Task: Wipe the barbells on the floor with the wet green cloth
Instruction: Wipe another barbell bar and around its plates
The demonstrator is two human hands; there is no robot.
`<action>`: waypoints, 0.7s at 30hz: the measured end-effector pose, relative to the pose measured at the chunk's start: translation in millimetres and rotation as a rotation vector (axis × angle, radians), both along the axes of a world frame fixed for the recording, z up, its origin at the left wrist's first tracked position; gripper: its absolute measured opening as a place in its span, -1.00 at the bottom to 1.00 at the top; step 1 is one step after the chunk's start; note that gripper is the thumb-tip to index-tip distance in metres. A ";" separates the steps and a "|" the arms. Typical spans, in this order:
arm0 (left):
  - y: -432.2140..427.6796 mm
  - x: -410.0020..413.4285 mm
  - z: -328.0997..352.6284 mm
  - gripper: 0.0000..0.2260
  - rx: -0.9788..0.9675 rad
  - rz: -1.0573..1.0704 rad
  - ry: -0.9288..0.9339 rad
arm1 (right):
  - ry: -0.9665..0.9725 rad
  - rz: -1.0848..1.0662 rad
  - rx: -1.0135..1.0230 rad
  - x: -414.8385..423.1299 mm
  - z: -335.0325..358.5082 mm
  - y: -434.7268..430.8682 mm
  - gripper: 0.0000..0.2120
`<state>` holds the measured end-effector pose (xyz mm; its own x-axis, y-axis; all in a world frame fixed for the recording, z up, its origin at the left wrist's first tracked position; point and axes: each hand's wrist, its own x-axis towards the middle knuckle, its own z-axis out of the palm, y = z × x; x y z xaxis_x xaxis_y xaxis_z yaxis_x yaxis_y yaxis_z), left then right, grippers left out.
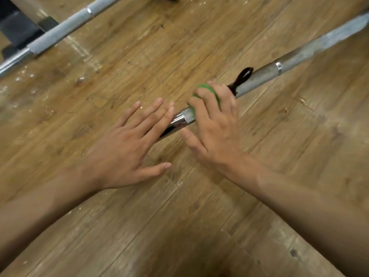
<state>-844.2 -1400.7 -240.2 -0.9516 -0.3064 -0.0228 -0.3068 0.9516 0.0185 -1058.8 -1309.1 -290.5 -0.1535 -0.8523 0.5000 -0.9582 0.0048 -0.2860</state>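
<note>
Green cloth (205, 87) bunched round the near barbell (299, 56), mostly hidden under the right hand (213, 126); only slivers of green show between the fingers (199, 102).
- Right hand: fingers curled over the cloth and bar, holding the cloth against the metal. Thumb sticks out to the side, off the bar.
- Left hand (119, 148): flat, fingers (153, 120) straight and spread, holding nothing. Outer fingers lie across the shiny near end of the bar, just beside the right hand. Firm pressure or light touch: cannot tell.
- Near barbell lies on the wooden floor (199, 216), running from the hands up toward the top right corner. Knurled patch beside the cloth; bright ring (279, 65) farther up; dull, blotchy grey beyond that.
- Black strap (242, 76) with a loop sits on the bar just past the right hand's fingertips.
- Second barbell (60, 35) lies well apart, across the top left corner, roughly parallel to the first.
- Dark blocky shape (18, 27) behind it, blurred.
- Floor: scuffed planks, pale specks and smears.
</note>
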 end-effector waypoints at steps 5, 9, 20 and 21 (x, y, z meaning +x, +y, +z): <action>-7.4 0.7 0.6 -0.05 0.048 0.027 0.006 | 0.209 0.079 0.011 -85.5 4.1 -4.8 -0.41; -12.0 2.2 2.6 -0.08 0.138 0.000 0.023 | -0.049 -0.280 -0.040 -85.6 10.5 -15.0 -0.32; 3.9 3.5 7.9 -0.07 0.211 -0.041 0.022 | 0.157 0.019 0.071 -95.8 9.7 9.9 -0.39; 7.3 3.4 8.2 -0.07 0.203 -0.042 0.025 | 0.099 -0.074 0.062 -104.8 12.8 12.6 -0.38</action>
<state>-840.7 -1393.3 -232.0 -0.9645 -0.2581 -0.0565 -0.2642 0.9395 0.2182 -1163.6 -1296.5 -277.7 -0.1697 -0.8700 0.4629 -0.9781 0.0914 -0.1868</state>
